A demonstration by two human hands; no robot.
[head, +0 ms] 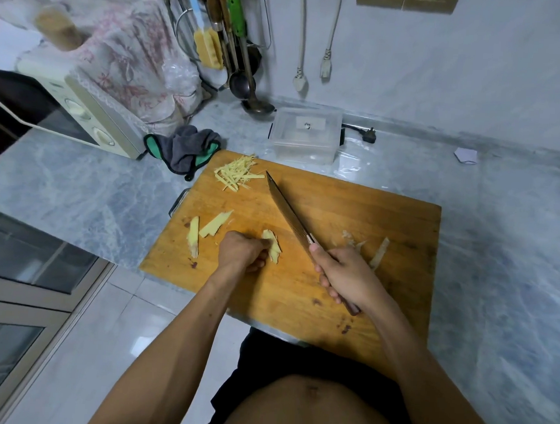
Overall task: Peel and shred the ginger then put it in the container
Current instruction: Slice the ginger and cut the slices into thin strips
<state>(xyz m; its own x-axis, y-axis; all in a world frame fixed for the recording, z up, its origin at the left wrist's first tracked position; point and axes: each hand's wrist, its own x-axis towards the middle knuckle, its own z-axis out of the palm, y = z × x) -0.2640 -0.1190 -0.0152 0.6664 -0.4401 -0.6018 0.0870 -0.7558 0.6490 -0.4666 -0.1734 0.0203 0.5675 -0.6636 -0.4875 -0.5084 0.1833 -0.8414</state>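
The left hand pinched ginger slices; the right hand gripped the knife just beside. Fingertips should curl back.

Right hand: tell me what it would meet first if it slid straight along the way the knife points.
Probably nothing on the cutting board. The right hand aims the knife up-left; past the tip, the shredded ginger lies just left of that line, though depth is uncertain.

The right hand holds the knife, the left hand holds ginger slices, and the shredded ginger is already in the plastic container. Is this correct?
Not quite. In the head view, the shredded ginger lies on the cutting board, not in the plastic container. The rest is correct.
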